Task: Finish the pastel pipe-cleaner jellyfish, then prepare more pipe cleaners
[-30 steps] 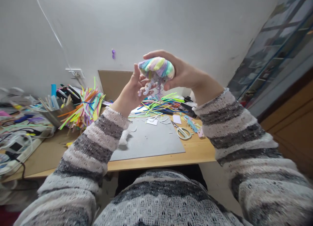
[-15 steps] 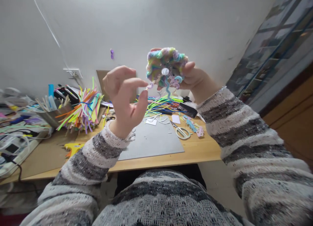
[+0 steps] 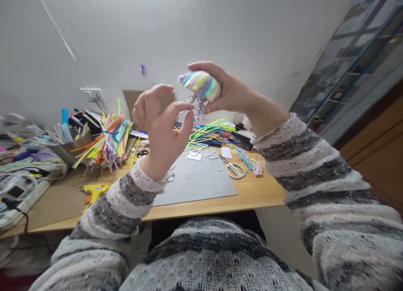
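Note:
My right hand (image 3: 231,89) is wrapped round a pastel striped fuzzy piece (image 3: 200,83), held up above the table with its rounded side showing. Thin dark wire loops and lilac and blue curly strands (image 3: 200,108) hang beneath it. My left hand (image 3: 166,125) is raised just left of the strands. Its thumb and forefinger are pinched together at a wire end, and the other fingers are curled apart from them. What lies between those fingertips is too small to make out.
On the wooden table (image 3: 258,201) lie a grey mat (image 3: 198,182), scissors (image 3: 235,170), pastel curly pieces (image 3: 250,162) and a yellow glue gun (image 3: 95,192). Behind are bundled pipe cleaners (image 3: 110,144), loose green ones (image 3: 204,133) and a power strip (image 3: 19,194) at left.
My right hand has turned the striped piece over, so its outer side shows instead of its underside, and has shifted left. My left hand stays nearly in place.

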`<action>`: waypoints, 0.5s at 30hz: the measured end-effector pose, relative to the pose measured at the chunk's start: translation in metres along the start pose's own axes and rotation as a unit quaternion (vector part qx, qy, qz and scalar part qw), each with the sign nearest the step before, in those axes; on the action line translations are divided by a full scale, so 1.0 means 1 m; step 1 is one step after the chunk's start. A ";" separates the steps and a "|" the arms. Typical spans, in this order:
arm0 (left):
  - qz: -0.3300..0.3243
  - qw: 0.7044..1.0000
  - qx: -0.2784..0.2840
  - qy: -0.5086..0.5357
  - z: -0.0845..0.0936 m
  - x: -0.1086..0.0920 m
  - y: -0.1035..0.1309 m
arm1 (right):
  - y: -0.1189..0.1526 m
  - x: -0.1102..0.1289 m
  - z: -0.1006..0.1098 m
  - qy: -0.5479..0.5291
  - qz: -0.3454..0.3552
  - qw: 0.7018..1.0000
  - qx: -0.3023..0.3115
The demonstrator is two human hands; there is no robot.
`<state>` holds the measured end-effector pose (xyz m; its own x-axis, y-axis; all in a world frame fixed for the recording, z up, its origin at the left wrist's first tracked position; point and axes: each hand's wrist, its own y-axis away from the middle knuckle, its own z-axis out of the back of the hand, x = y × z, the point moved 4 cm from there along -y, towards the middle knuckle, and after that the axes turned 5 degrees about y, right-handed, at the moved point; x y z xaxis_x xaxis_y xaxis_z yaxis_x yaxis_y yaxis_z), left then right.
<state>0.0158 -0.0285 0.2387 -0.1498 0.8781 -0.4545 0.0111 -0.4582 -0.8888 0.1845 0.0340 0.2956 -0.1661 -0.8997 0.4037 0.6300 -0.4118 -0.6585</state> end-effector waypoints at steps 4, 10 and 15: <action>-0.046 0.996 -0.023 -0.074 -0.001 0.000 -0.005 | -0.003 -0.002 -0.002 0.040 0.020 0.999 -0.012; 0.023 0.997 -0.033 -0.061 -0.005 0.020 -0.017 | -0.004 -0.007 -0.008 0.077 0.020 0.997 -0.009; 0.060 0.995 -0.045 -0.071 -0.007 0.029 -0.022 | -0.002 -0.007 -0.015 0.086 0.015 0.996 0.014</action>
<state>0.0182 0.0076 0.2444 -0.2793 0.7865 -0.5508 0.1252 -0.5390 -0.8330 0.1728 0.0393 0.2842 -0.2726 -0.9243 0.2672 0.6575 -0.3817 -0.6497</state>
